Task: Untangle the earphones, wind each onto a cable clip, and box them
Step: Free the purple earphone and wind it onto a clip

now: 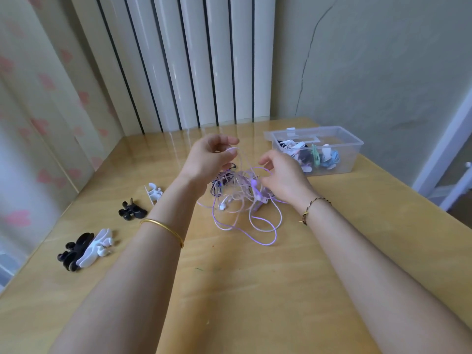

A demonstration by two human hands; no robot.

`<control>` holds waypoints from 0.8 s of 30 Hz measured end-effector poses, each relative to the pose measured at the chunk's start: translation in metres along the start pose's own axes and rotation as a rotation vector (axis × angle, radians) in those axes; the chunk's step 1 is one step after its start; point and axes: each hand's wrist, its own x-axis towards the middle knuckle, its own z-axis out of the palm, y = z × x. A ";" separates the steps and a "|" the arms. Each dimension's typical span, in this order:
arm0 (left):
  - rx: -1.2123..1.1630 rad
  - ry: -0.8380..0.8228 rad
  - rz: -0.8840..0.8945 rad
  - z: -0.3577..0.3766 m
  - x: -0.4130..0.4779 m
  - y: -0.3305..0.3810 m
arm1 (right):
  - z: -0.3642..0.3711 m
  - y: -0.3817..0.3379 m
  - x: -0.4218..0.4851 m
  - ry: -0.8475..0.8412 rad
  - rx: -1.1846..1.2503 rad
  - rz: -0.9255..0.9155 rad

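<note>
While the left hand (207, 159) pinches a lifted cable loop, the right hand (281, 175) grasps the earphone tangle (237, 200).
Drawing that loop out slowly, without tugging, should avoid tightening knots.

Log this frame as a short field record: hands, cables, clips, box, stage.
left hand: raised, pinching a loop of pale cable
right hand: in the tangle, fingers on a strand near a plug
tangle: pink-purple and dark cables, knotted, on the table
clips: four loose on the left, two black, two white
box: clear, open, already holds wound earphones
stage: untangling, no winding yet
</note>
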 end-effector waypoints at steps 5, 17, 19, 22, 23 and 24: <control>-0.056 0.016 0.068 0.000 -0.002 0.006 | -0.008 0.009 0.002 0.096 0.287 0.067; 0.945 -0.261 -0.275 0.007 -0.010 0.023 | -0.023 -0.010 -0.004 0.144 1.227 0.146; 0.878 -0.269 -0.274 0.009 -0.009 0.024 | -0.026 -0.014 -0.004 0.102 1.393 0.171; 1.079 -0.387 -0.188 0.014 -0.007 0.016 | -0.030 -0.019 -0.005 0.078 1.532 0.187; 1.125 -0.409 -0.177 0.016 -0.008 0.011 | -0.031 -0.022 -0.005 0.076 1.565 0.190; 1.161 -0.430 -0.173 0.018 -0.009 0.006 | -0.032 -0.023 -0.005 0.081 1.585 0.196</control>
